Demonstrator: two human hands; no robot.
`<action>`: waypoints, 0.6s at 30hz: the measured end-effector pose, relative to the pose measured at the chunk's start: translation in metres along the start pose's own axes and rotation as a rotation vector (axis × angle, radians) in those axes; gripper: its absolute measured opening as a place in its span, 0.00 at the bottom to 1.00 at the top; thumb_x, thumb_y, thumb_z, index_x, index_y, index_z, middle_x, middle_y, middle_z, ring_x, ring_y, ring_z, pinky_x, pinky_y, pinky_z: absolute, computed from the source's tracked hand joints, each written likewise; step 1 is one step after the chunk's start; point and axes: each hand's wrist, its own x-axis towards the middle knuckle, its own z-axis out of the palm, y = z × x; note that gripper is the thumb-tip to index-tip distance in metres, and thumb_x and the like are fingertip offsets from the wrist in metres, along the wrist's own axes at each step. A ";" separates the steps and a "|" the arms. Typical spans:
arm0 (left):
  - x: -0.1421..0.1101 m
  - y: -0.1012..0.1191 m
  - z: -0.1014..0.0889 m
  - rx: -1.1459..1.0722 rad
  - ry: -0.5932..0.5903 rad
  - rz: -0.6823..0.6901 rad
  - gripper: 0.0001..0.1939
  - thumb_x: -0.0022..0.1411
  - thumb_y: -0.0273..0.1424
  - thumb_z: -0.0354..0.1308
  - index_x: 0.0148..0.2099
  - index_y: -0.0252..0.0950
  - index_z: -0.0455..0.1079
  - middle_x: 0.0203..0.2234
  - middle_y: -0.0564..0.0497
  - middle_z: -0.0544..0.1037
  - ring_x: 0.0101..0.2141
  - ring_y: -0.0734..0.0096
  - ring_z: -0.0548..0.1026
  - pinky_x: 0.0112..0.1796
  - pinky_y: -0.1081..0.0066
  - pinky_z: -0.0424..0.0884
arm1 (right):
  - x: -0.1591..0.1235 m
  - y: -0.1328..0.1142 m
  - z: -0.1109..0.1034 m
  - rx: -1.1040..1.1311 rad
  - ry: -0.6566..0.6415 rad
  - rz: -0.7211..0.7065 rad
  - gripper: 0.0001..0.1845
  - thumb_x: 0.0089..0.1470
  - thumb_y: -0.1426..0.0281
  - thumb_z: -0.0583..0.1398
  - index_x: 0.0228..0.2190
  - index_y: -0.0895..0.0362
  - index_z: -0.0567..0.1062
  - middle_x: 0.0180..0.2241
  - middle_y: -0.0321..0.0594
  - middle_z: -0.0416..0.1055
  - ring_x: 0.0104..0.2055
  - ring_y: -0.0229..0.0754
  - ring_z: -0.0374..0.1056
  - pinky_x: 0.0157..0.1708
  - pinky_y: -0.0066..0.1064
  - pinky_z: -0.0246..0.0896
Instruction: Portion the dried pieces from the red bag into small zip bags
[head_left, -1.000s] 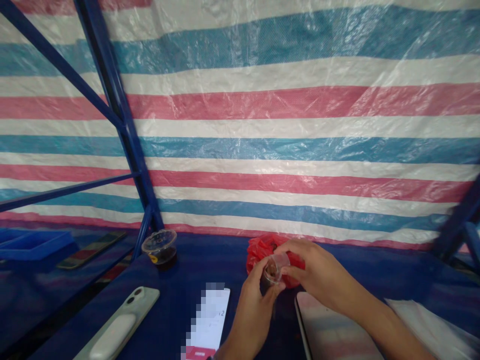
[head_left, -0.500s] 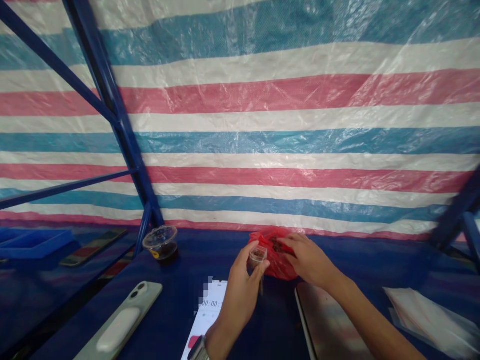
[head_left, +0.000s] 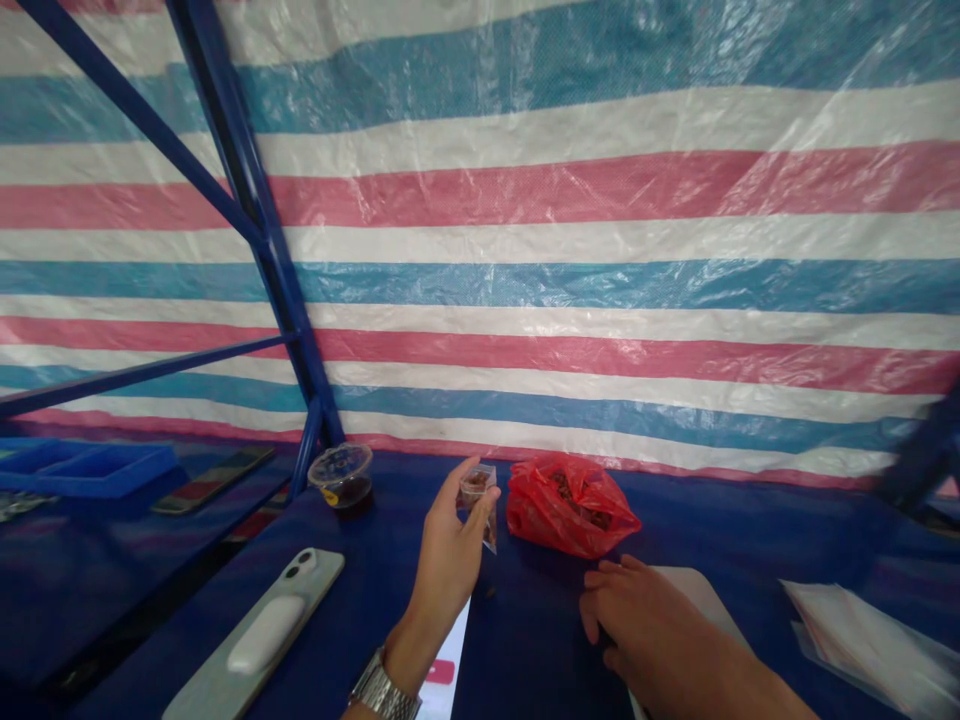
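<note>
My left hand (head_left: pixel 450 555) is closed around a small clear plastic bag (head_left: pixel 489 528), held upright by thumb and fingers near its open mouth. Brown bits show inside it. Just to the right, a crumpled red plastic bag (head_left: pixel 574 530) sits open on the dark blue tabletop, with dark brown bits (head_left: pixel 570 490) in it. My right hand (head_left: pixel 645 615) is low in front of the red bag, over a flat pale-edged device (head_left: pixel 697 585). Its fingers are bent, with the thumb apart, and nothing shows between them. A tiny dark bit (head_left: pixel 490 592) lies below the clear bag.
A phone with a lit screen (head_left: pixel 450 650) lies partly under my left forearm. Left of it are a pale phone with a white attachment (head_left: pixel 266 635) and a lidded cup of dark liquid (head_left: pixel 343 485). Clear plastic bags (head_left: pixel 874 640) lie right. Blue trays (head_left: pixel 112 470) stand far left.
My right hand has come out of the red bag and down toward me. My left hand, with the small clear bag, has shifted left, away from the red bag. The view has turned slightly.
</note>
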 end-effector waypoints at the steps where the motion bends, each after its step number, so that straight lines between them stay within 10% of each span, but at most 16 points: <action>1: 0.000 -0.001 -0.001 -0.007 -0.003 -0.006 0.28 0.61 0.42 0.64 0.61 0.36 0.73 0.49 0.42 0.83 0.48 0.55 0.82 0.53 0.56 0.75 | 0.000 0.000 0.001 0.000 0.019 -0.006 0.16 0.50 0.83 0.63 0.38 0.56 0.84 0.48 0.49 0.83 0.56 0.54 0.75 0.63 0.41 0.57; 8: -0.001 -0.001 -0.004 -0.023 -0.007 -0.018 0.28 0.60 0.42 0.65 0.60 0.36 0.73 0.48 0.42 0.84 0.47 0.55 0.82 0.53 0.57 0.75 | 0.010 -0.005 0.000 -0.093 0.013 -0.008 0.21 0.47 0.87 0.61 0.38 0.57 0.84 0.42 0.47 0.84 0.46 0.50 0.77 0.46 0.34 0.61; 18: -0.001 -0.002 -0.004 0.045 -0.023 0.005 0.27 0.61 0.42 0.63 0.60 0.37 0.73 0.49 0.42 0.83 0.48 0.54 0.81 0.53 0.57 0.74 | 0.072 -0.051 0.012 -0.113 0.129 -0.206 0.26 0.58 0.83 0.55 0.54 0.58 0.79 0.52 0.50 0.80 0.55 0.52 0.73 0.59 0.40 0.58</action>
